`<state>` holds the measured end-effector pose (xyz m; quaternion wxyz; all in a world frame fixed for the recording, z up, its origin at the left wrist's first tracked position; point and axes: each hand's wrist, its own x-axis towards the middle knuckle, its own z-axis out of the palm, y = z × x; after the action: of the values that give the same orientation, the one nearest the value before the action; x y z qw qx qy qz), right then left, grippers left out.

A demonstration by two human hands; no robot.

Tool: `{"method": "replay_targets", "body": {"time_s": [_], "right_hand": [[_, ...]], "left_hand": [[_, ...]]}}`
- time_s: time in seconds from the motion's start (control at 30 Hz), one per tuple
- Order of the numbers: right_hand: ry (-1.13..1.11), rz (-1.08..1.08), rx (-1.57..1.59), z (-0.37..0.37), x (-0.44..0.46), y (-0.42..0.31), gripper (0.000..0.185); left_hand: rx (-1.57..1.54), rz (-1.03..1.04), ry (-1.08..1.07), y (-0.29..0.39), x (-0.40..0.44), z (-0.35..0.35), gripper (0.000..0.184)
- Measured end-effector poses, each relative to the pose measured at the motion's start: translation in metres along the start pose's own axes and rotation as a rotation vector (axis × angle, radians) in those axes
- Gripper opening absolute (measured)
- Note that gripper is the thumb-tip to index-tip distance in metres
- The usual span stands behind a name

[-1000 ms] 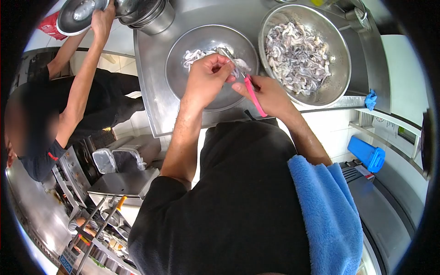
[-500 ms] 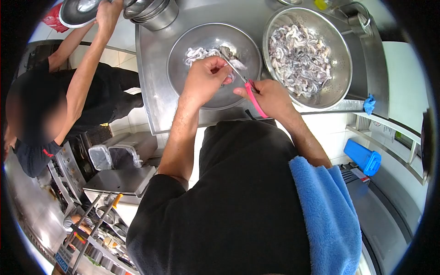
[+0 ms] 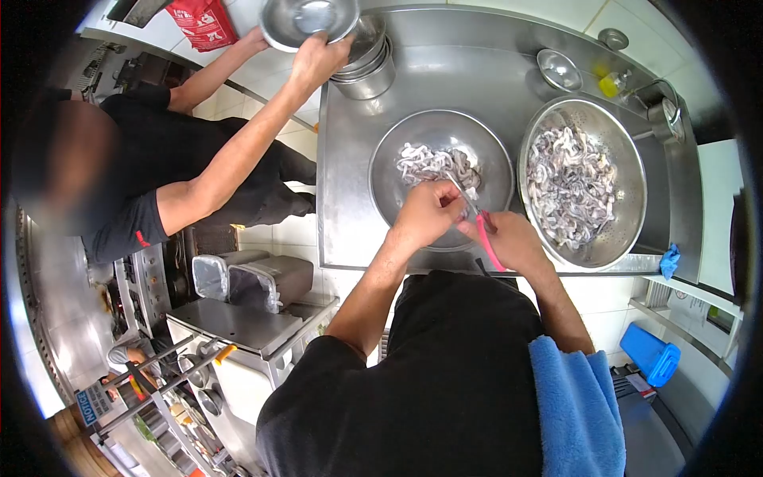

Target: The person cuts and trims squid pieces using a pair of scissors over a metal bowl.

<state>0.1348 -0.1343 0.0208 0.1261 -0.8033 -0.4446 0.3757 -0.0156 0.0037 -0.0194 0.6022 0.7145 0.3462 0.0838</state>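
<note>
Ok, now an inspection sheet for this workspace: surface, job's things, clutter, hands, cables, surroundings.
Surface: metal counter, wide bowl and colander standing on it.
Job's things: pink-handled scissors; pale-grey strips in the wide bowl, a larger heap in the colander.
Clutter: stacked pots at left, small bowl, bottle of yellow liquid, blue wad at the right edge.
Hands: left hand pinched at the wide bowl, what it grips unclear; right hand holds the scissors, blades toward the wide bowl.
Cables: nothing seen.
Surroundings: co-worker at left holding a metal bowl; lined bins at left, blue bin at right.
</note>
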Motion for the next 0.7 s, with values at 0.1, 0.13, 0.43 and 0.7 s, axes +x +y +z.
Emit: {"method": "replay_targets", "body": {"time_s": [0.1, 0.13, 0.43, 0.7], "right_hand": [[-0.044, 0.009, -0.021, 0.004, 0.006, 0.01, 0.076], [-0.058, 0.012, -0.03, 0.007, 0.007, 0.015, 0.079], [-0.147, 0.103, 0.502, -0.018, -0.015, 0.006, 0.079], [-0.264, 0.065, 0.8, -0.022, -0.023, 0.046, 0.087]], "left_hand": [[-0.08, -0.013, 0.032, 0.002, -0.002, 0.002, 0.012], [-0.022, 0.009, 0.041, 0.001, -0.002, 0.004, 0.012], [0.535, 0.106, 0.229, -0.025, 0.023, 0.008, 0.02], [0.609, 0.323, 0.283, -0.058, 0.048, -0.002, 0.038]]}}
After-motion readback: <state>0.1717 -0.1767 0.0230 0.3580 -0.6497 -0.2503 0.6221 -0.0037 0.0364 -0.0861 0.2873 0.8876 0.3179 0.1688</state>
